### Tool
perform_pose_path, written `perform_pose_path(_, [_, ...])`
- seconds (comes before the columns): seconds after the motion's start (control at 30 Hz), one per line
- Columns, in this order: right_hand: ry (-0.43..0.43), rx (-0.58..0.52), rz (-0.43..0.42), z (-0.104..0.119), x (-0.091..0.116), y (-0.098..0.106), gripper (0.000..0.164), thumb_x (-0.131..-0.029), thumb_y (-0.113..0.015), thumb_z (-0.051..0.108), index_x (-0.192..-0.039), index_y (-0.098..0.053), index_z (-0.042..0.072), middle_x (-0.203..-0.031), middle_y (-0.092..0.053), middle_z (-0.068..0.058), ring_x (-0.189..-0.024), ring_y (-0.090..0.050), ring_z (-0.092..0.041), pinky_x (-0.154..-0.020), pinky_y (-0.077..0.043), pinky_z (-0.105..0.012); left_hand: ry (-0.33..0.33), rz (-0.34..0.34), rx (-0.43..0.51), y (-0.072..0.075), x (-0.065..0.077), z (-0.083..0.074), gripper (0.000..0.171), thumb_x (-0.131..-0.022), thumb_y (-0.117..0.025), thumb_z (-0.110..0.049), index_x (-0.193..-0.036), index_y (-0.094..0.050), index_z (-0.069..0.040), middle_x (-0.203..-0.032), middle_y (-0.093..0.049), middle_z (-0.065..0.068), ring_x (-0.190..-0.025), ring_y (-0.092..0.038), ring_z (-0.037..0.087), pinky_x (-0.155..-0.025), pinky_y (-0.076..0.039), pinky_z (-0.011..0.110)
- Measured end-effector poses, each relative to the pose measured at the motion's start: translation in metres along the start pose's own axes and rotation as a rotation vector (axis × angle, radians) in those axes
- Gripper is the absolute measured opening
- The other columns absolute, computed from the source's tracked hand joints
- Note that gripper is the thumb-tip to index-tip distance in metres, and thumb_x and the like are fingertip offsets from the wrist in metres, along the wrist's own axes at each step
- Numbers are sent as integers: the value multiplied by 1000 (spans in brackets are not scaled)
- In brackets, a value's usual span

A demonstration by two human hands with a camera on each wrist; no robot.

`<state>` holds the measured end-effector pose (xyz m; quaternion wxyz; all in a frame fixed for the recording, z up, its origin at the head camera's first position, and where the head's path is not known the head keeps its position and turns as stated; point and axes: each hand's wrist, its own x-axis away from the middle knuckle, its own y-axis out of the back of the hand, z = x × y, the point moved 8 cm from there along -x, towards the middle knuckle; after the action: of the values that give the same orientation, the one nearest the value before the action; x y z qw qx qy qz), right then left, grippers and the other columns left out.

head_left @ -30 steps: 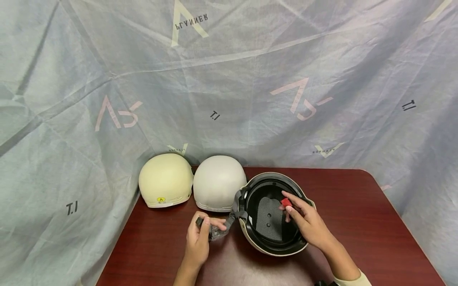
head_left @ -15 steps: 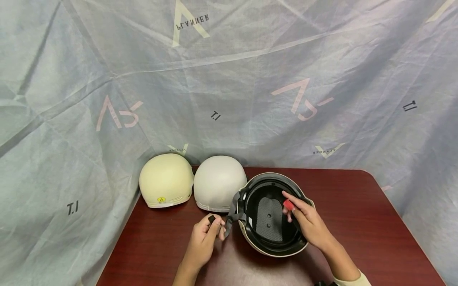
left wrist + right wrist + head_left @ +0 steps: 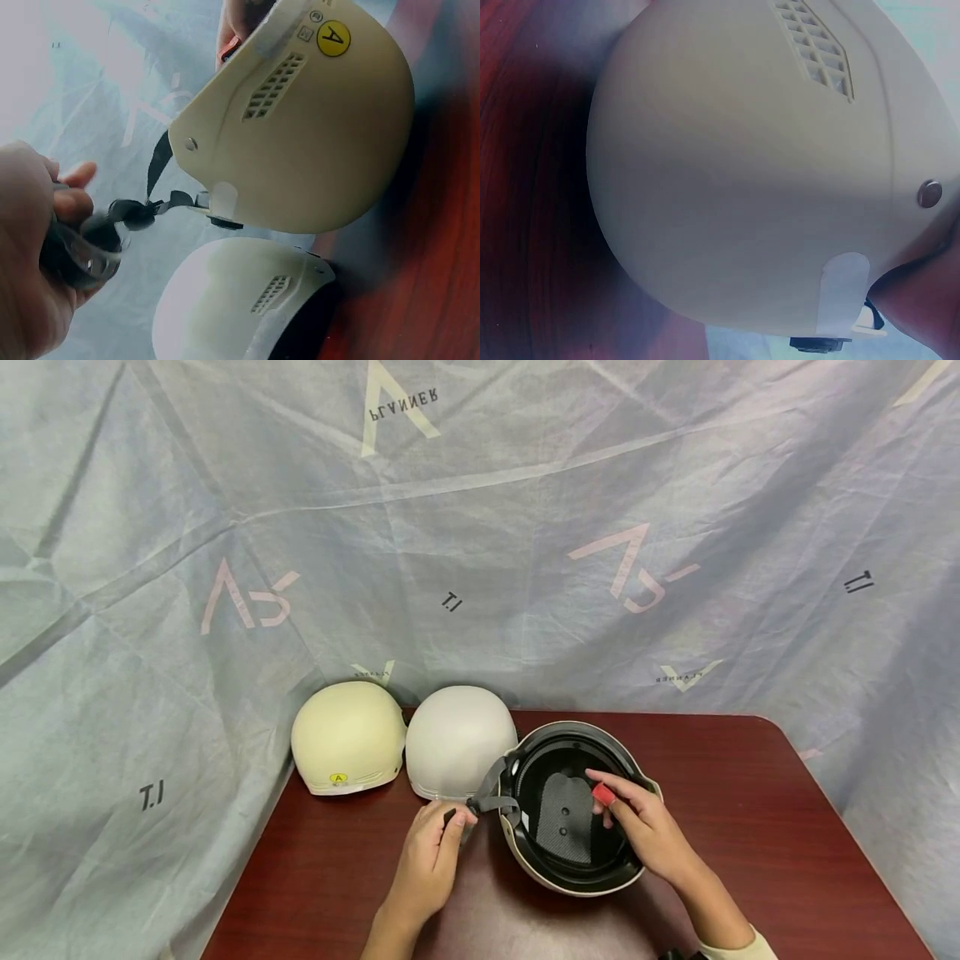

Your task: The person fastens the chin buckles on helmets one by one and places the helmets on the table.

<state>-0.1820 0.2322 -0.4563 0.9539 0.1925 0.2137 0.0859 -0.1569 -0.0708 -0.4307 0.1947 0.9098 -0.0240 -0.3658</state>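
Note:
A cream helmet (image 3: 564, 852) lies upside down on the table, its black lining facing up. To its left, my left hand (image 3: 429, 864) grips the end of the grey chin strap (image 3: 491, 787), with a small black piece (image 3: 449, 816) showing between thumb and fingers. In the left wrist view, dark strap and something clear and shiny (image 3: 94, 259) lie in that hand (image 3: 26, 255). Above the helmet's right side, my right hand (image 3: 647, 827) pinches a red buckle piece (image 3: 603, 794). The right wrist view is mostly filled by the helmet shell (image 3: 727, 172).
Two more helmets stand dome up at the back left: a cream one (image 3: 348, 735) with a yellow sticker, and a whiter one (image 3: 461, 743) close to the strap. Behind the dark red table (image 3: 750, 827) hangs a grey printed sheet (image 3: 480, 543).
My left hand has moved right and slightly up, curling closer around the strap end. The strap, which hung slack, now runs straighter to the helmet. My right hand has hardly moved.

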Motion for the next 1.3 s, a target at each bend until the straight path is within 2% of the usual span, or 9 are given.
perform_pose_path(0.07, [9, -9, -2, 1, 0, 0, 43, -108, -43, -7, -145, -61, 5, -87, -64, -12, -72, -63, -18, -67, -55, -27, -28, -8, -115, 1, 0, -5, 24, -102, -58, 1, -104, -73, -18, -95, -71, -4, -88, -59, 10, -85, -45, 24])
perform_pose_path(0.13, [17, -11, -2, 1, 0, 1, 41, -108, -44, -7, -144, -61, 4, -83, -62, -11, -71, -62, -18, -66, -55, -26, -46, -1, -144, 1, 0, -8, 25, -101, -57, 0, -105, -73, -18, -97, -72, -5, -88, -57, 9, -85, -42, 24])
perform_pose_path(0.37, [9, -23, 23, 0, 0, 0, 39, -107, -53, -2, -145, -61, 4, -83, -68, -2, -71, -63, -11, -64, -55, -26, -128, 35, -38, 0, -1, -16, 42, -95, -37, 5, -109, -72, -11, -99, -74, -1, -95, -60, 14, -90, -42, 32])
perform_pose_path(0.6, [12, -50, 3, 2, 1, 3, 20, -105, -52, -7, -119, -66, -2, -80, -63, -10, -67, -58, -20, -61, -51, -27, -3, 106, -22, -5, 2, -7, 30, -98, -42, 3, -108, -63, -15, -102, -66, -1, -98, -56, 13, -88, -44, 31])
perform_pose_path(0.83, [-45, -30, -22, 0, 6, 8, 30, -101, -41, -6, -98, -64, 13, -88, -59, 3, -79, -59, -14, -72, -52, -26, -5, 145, -3, -10, 3, -8, 33, -101, -37, 2, -104, -66, -14, -97, -67, -1, -96, -58, 14, -90, -44, 34])
perform_pose_path(0.97, [-12, -46, -4, 5, 5, 7, 33, -98, -37, -8, -93, -61, 14, -90, -58, 8, -85, -59, -7, -75, -53, -27, -20, 144, 0, -11, 2, -10, 37, -101, -35, 3, -101, -66, -16, -95, -68, -2, -94, -58, 12, -89, -43, 33])
perform_pose_path(1.03, [0, -40, 0, 6, 4, 7, 34, -97, -37, -8, -92, -61, 15, -88, -57, 8, -83, -58, -10, -74, -53, -27, -18, 150, 4, -13, 1, -10, 38, -101, -34, 4, -101, -66, -17, -96, -69, -3, -93, -57, 11, -88, -43, 32])
perform_pose_path(1.13, [3, -33, 4, 6, 4, 7, 33, -96, -37, -8, -90, -60, 16, -85, -57, 3, -81, -57, -13, -73, -52, -28, 39, 175, 5, -16, 1, -6, 38, -104, -35, 2, -103, -66, -19, -99, -70, -4, -94, -57, 10, -85, -44, 31])
perform_pose_path(1.3, [1, -10, 10, 5, 4, 6, 34, -94, -38, -9, -87, -59, 18, -80, -55, -8, -75, -54, -16, -67, -50, -31, 221, 246, 76, -23, 2, 0, 22, -109, -46, -8, -113, -65, -20, -104, -68, -4, -97, -55, 5, -86, -48, 28])
